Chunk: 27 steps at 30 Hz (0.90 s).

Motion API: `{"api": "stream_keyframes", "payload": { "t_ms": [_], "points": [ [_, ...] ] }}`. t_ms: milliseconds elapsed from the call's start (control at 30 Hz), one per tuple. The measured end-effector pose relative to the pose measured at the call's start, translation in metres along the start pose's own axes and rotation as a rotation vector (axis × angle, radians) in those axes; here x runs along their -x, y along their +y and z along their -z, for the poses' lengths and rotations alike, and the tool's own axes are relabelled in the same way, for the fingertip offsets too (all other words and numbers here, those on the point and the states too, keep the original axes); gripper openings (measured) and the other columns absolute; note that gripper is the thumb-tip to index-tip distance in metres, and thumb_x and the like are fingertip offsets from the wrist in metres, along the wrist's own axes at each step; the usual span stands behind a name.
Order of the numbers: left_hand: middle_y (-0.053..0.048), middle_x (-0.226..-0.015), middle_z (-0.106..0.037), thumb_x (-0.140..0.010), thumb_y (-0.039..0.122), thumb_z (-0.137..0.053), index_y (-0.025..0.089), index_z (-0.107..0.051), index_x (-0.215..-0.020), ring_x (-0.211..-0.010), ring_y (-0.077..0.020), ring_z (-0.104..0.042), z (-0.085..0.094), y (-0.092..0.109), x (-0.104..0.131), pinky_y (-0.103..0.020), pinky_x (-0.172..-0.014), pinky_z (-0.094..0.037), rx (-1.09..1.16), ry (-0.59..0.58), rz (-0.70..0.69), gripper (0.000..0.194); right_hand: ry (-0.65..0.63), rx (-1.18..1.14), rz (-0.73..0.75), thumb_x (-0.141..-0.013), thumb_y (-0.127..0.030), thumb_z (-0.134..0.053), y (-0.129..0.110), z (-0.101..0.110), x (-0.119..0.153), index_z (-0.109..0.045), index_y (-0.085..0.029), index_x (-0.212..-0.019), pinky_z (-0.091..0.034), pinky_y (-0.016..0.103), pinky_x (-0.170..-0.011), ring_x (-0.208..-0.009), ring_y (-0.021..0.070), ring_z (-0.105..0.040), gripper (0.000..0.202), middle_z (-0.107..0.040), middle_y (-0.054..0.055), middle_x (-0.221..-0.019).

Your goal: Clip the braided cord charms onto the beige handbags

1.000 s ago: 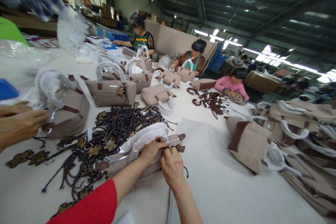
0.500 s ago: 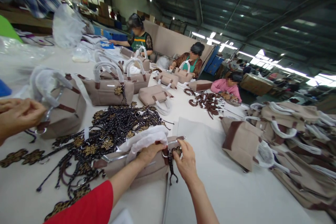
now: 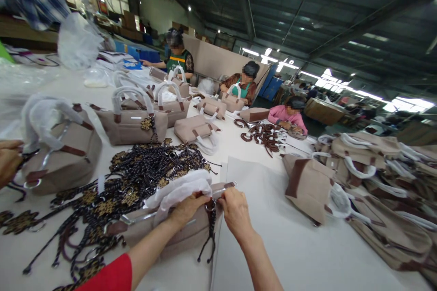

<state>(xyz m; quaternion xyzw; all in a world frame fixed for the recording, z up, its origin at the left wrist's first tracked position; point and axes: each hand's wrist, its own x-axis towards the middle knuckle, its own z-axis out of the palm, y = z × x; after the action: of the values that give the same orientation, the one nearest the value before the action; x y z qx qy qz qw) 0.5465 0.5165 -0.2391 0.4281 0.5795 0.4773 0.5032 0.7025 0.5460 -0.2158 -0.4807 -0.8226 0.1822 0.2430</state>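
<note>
A beige handbag [image 3: 177,236] with white-wrapped handles [image 3: 184,186] lies in front of me on the table. My left hand [image 3: 191,207] is closed at the base of the handles, beside the brown leather tab. My right hand [image 3: 234,209] has its fingers bent together at the bag's top right edge, near the metal ring. A black braided cord charm [image 3: 212,223] hangs down the bag's side between my hands. What my right fingertips pinch is too small to make out. A heap of black cords with leopard-print flowers [image 3: 150,163] lies just behind and left of the bag.
Several beige bags stand behind the heap, one [image 3: 134,122] with a charm. Brown straps [image 3: 262,136] lie farther back. At right are a single bag [image 3: 307,186] and a bag pile [image 3: 372,150]. Another person's hand [image 3: 8,159] is at far left; several people work behind the table.
My right hand has turned, and its fingers have drawn in toward the tab. The charm hangs lower and straighter. The view has shifted slightly, and the other person's hand has moved left.
</note>
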Motion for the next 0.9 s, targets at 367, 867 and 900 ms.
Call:
{"api": "stream_keyframes", "payload": {
  "t_ms": [367,867,900],
  "points": [
    [-0.003,-0.081,-0.071,-0.065,0.042,-0.054,0.02,-0.067,-0.071,-0.088,-0.026,-0.06,0.004,-0.007,0.001,-0.034,-0.088,-0.042,-0.14,0.026,-0.009,0.026,-0.077,-0.296,-0.221,-0.076,-0.022,-0.042,0.007,-0.01,0.022,-0.049,-0.022,-0.077,-0.037,0.026,-0.059,-0.061,0.0144,-0.05,0.007,-0.054,-0.001,-0.066],
    [-0.003,-0.083,-0.071,-0.07,0.04,-0.051,0.019,-0.067,-0.08,-0.084,-0.024,-0.061,0.004,-0.013,-0.002,-0.032,-0.083,-0.042,-0.225,0.037,-0.007,0.028,-0.152,-0.926,-0.569,-0.06,-0.039,-0.057,-0.013,-0.025,0.042,-0.053,-0.017,-0.074,-0.036,0.022,-0.047,-0.048,0.0096,-0.045,0.026,-0.052,-0.004,-0.054],
    [-0.004,-0.084,-0.071,-0.07,0.04,-0.051,0.018,-0.067,-0.08,-0.085,-0.0241,-0.061,0.004,-0.015,-0.003,-0.033,-0.084,-0.042,-0.231,0.039,-0.007,0.028,-0.157,-0.924,-0.575,-0.061,-0.041,-0.057,-0.014,-0.025,0.043,-0.055,-0.017,-0.073,-0.037,0.023,-0.047,-0.049,0.0101,-0.046,0.027,-0.053,-0.003,-0.055]
  ]
}}
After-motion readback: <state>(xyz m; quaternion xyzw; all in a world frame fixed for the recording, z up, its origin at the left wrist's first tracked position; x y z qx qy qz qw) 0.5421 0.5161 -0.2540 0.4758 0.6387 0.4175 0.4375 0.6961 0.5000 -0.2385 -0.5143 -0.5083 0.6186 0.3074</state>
